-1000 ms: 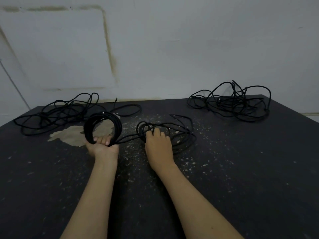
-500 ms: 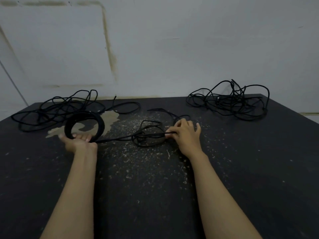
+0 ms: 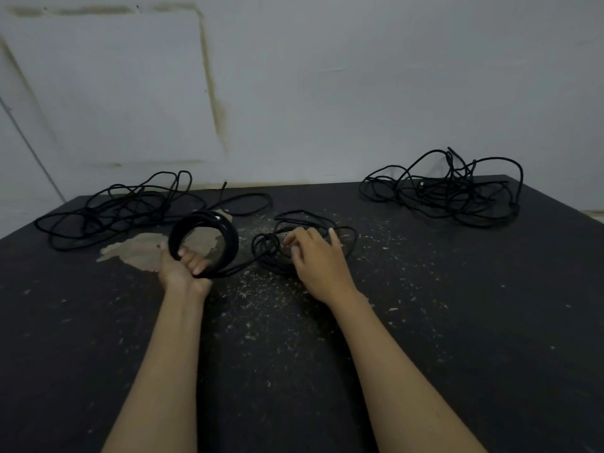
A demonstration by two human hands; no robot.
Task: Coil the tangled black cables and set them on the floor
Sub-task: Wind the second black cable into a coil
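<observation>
Between the two hands, on the dusty black floor [image 3: 457, 322], lay the loose remainder of the cable [image 3: 281, 246] being wound: a small knot of loops with a single strand running left and slightly toward the person into the finished coil [image 3: 204, 238]. That strand was the relation that mattered, for its long axis ran roughly left to right, from the slack straight into the coil's near edge.

The coil stood upright, its opening facing the camera, and the left hand [image 3: 184, 273] gripped it at the bottom with fingers curled through the ring. The right hand [image 3: 318, 259] rested on top of the slack, just right of the knot, fingers bent down onto the loops; whether they actually pinched a strand could not be told. Judged from this, the right hand was the nearer one to the slack and would have to feed it leftward to the coil.

Farther out, well apart from both hands, two other tangles waited uncoiled: one at the far left [image 3: 121, 207], one at the far right [image 3: 444, 191], both near the pale wall [image 3: 327, 93].
</observation>
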